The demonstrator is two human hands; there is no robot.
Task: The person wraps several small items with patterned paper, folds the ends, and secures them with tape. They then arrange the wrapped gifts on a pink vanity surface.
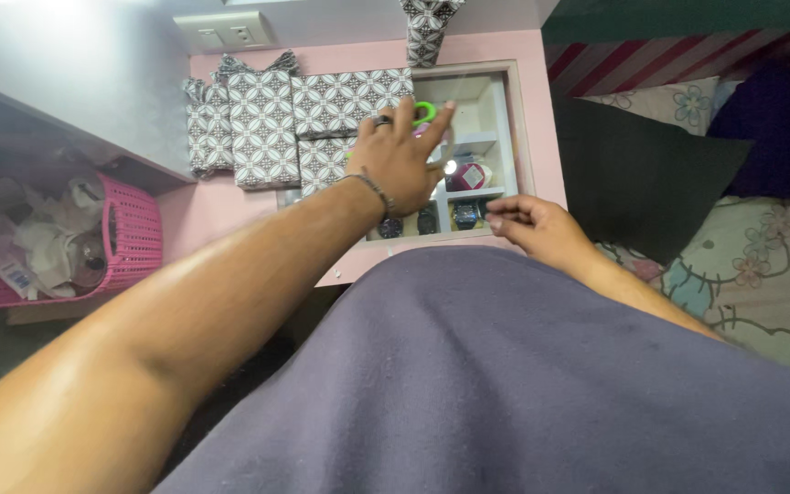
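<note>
My left hand (401,154) is stretched out over the compartment tray (507,119), the cream-coloured divided box set into the pink tabletop (230,206). The fingers are spread flat and loose, not clenched, and under them a green looped handle (424,112) pokes out, likely scissors; I cannot tell whether my fingers actually grip it or just lie on top of it. The handle sits at the far-left part of the tray, so it lies straight ahead of my left hand and up and to the left of my right. Only the loop shows, so its long axis is hidden under my palm.

My right hand (537,229) rests at the near edge of the tray, fingers curled lightly inward as if pinching, but I see nothing in them. It is well apart from the green handle; the left hand is clearly the nearer one.

Inside the tray, nearer to me than the handle, a small pink and white object (470,176) sits in a middle cell, and several dark watches (464,216) line the nearest row. Left of the tray stand patterned grey and white boxes (308,123). Farther left of the tray, off the tabletop, a pink basket (130,233) holds crumpled paper.
</note>
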